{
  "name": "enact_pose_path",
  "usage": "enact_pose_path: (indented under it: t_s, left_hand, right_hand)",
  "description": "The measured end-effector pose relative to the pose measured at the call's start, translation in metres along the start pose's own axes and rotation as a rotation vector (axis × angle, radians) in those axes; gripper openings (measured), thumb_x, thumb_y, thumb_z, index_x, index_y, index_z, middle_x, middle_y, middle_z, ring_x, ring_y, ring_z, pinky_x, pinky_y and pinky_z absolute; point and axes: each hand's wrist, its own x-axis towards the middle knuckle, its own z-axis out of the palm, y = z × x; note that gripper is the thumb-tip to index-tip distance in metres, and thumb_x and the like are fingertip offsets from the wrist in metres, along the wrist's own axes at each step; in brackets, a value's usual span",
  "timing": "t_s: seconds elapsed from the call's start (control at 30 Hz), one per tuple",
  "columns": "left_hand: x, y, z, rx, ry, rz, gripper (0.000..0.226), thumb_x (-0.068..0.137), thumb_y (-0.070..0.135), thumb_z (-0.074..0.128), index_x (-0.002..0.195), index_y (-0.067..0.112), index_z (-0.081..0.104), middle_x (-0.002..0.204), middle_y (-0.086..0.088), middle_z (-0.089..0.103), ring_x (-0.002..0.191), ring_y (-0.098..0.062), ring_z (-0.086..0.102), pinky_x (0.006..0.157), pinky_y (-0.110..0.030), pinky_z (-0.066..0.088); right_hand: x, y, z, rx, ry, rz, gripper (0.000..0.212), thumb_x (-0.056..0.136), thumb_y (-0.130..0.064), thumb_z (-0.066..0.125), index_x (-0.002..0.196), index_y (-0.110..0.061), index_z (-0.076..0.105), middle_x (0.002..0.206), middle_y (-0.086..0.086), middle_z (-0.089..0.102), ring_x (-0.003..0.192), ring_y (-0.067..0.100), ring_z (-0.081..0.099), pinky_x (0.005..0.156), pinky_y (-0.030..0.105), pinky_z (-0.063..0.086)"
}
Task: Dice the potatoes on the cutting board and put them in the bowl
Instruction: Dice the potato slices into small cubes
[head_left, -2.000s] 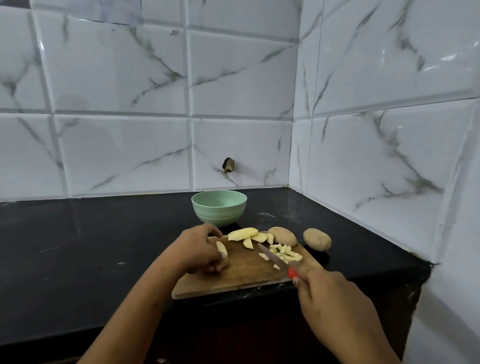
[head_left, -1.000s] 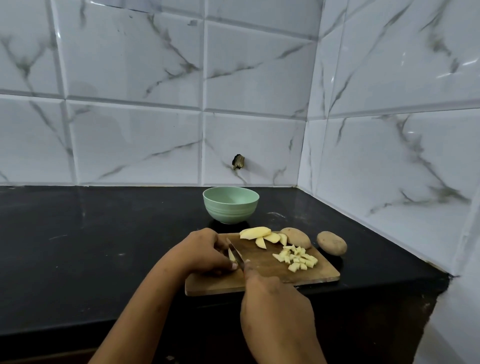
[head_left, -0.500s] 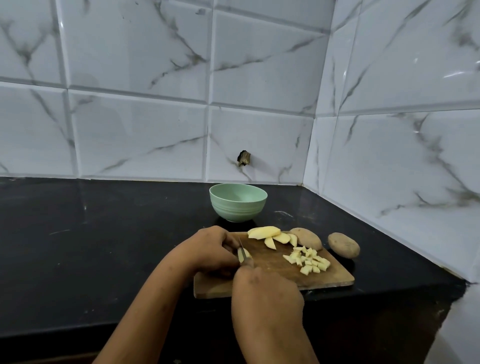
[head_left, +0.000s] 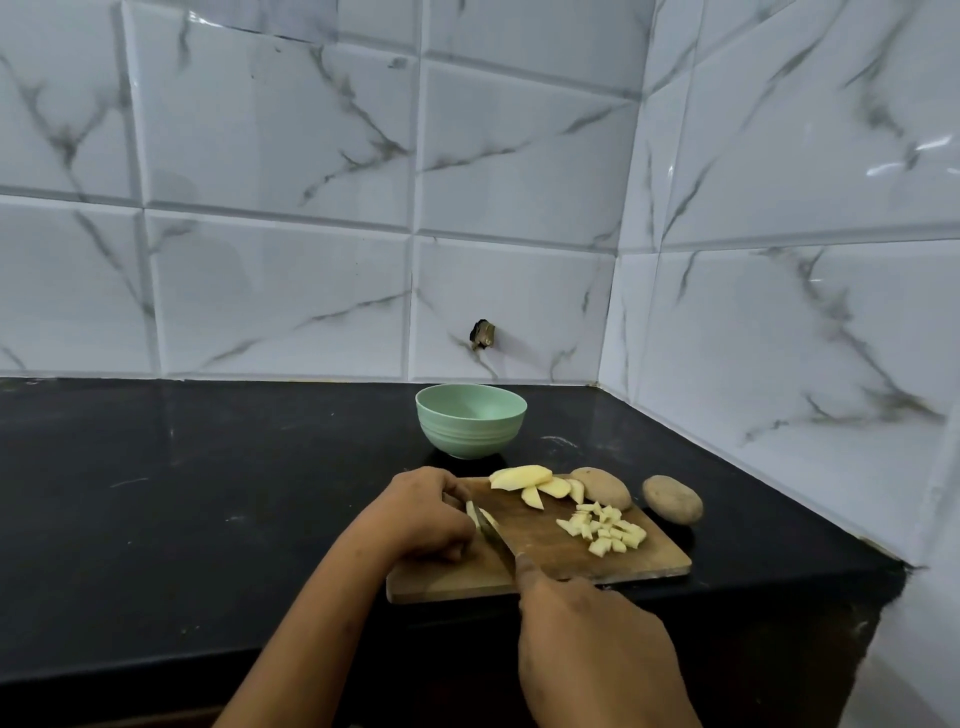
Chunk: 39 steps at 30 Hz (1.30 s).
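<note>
Dicing a strip
Left hand (head_left: 415, 512) pinches potato strip (head_left: 471, 512); right hand (head_left: 587, 639) grip wraps knife (head_left: 492, 536), blade just right of strip.

The right hand (head_left: 597, 644) hides the handle of the knife (head_left: 496, 543); the left hand (head_left: 415, 512) covers most of the potato slice (head_left: 472, 512).

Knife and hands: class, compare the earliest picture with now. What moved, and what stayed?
The right hand carried the knife left, from the diced pile to the potato piece gripped by the left hand. The left hand kept its grip. The bowl, wedges and whole potatoes stayed put.
</note>
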Motion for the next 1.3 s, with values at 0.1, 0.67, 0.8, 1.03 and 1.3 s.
enact_pose_path:
  t_s: [0.1,0.67,0.8,1.03,1.3]
  left_hand:
    - [0.0,0.0,-0.001,0.028,-0.007,0.012,0.043,0.082,0.004,0.061,0.121,0.021,0.056,0.086,-0.002,0.064,0.057,-0.006,0.064,0.054,-0.015,0.05]
    - [0.008,0.008,-0.007,0.542,-0.081,0.082,0.026,0.086,0.047,0.062,0.101,0.028,0.052,0.095,0.008,0.052,0.082,-0.007,0.05,0.063,-0.021,0.041]
    - [0.007,0.003,0.003,0.548,-0.071,0.217,0.019,0.086,0.044,0.063,0.081,0.028,0.054,0.083,0.013,0.052,0.076,-0.003,0.046,0.066,-0.02,0.036]
    - [0.007,0.008,0.018,0.476,-0.06,0.409,0.01,0.084,0.036,0.069,0.086,0.029,0.062,0.083,0.015,0.052,0.074,0.0,0.047,0.063,-0.011,0.035]
    - [0.023,0.004,0.031,0.614,0.063,0.449,0.034,0.089,0.047,0.057,0.121,0.034,0.06,0.119,0.013,0.056,0.113,-0.006,0.045,0.098,-0.027,0.039]
  right_hand:
    - [-0.002,0.012,-0.001,0.088,0.149,-0.004,0.046,0.101,-0.024,0.039,0.145,-0.032,0.029,0.118,0.0,0.06,0.106,0.017,0.058,0.07,0.029,0.04]
    - [0.005,0.073,0.013,0.468,0.308,0.084,0.041,0.102,-0.037,0.035,0.143,-0.042,0.038,0.093,-0.018,0.054,0.075,0.001,0.054,0.066,0.019,0.047]
    - [0.006,0.076,0.017,0.492,0.291,0.097,0.042,0.101,-0.039,0.036,0.143,-0.042,0.037,0.105,-0.017,0.057,0.079,0.002,0.055,0.064,0.018,0.043]
    - [0.008,0.083,0.021,0.514,0.232,0.094,0.04,0.101,-0.039,0.037,0.14,-0.044,0.04,0.101,-0.017,0.058,0.079,0.003,0.056,0.066,0.021,0.048]
    - [0.005,0.085,0.018,0.562,0.211,0.101,0.042,0.1,-0.04,0.039,0.142,-0.044,0.037,0.108,-0.018,0.057,0.083,0.001,0.057,0.068,0.016,0.046]
